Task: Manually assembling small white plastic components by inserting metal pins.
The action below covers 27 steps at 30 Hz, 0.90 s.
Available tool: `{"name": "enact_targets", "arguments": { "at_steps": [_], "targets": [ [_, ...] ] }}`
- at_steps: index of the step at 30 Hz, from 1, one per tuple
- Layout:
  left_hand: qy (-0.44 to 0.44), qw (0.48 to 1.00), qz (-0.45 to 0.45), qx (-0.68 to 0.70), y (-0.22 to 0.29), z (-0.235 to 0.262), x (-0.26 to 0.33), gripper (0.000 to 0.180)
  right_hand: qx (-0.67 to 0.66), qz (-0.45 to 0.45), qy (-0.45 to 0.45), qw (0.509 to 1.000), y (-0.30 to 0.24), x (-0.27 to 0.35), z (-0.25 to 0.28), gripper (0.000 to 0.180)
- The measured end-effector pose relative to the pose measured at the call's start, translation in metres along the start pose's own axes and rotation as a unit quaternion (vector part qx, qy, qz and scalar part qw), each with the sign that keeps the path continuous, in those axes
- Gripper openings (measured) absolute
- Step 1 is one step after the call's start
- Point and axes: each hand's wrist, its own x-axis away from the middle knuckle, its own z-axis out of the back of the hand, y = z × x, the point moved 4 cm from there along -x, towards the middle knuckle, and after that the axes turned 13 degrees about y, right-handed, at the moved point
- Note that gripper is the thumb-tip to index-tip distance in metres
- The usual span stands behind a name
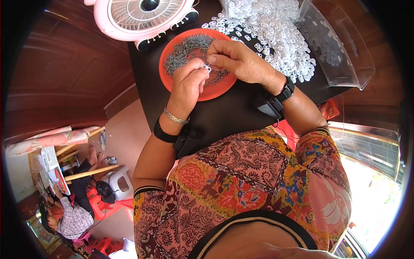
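Note:
My left hand (186, 84) is closed in a pinch on a small white plastic piece with holes (207, 68), which shows at the fingertips. Right beside it, the thumb and forefinger of my right hand (241, 62) are pressed together. Whatever they may grip is too small or hidden to name. Both hands are over an orange-red round basin (163, 71). Inside lie many small grey plug-like pieces (185, 48), partly covered by my hands. A large heap of similar white pieces (280, 39) spreads across the table behind my right hand.
The black table (151, 93) carries a pink fan (103, 21) at the far left. At the far right, a clear plastic bin (340, 47) lies tipped beside the heap. A person (77, 216) sits at the lower left, near a grey stool (123, 183).

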Motion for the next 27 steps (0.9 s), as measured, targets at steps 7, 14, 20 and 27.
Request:
{"name": "enact_targets", "arguments": {
  "at_steps": [7,14,20,27],
  "targets": [
    [-0.009,1.000,0.001,0.008,0.000,-0.002,0.001,0.018,0.028,0.002,-0.009,1.000,0.001,0.000,0.000,0.016],
    [0.004,1.000,-0.006,0.005,-0.003,-0.004,0.002,0.019,0.051,0.019,-0.008,0.998,0.000,0.001,-0.002,0.016],
    [0.014,1.000,-0.007,0.010,-0.006,-0.005,0.004,0.020,0.067,0.031,0.000,0.997,-0.001,0.002,-0.005,0.016],
    [0.023,1.000,0.009,-0.010,-0.001,-0.003,0.003,0.018,0.017,0.008,0.020,1.000,0.013,0.003,-0.011,0.017]
  ]
}}
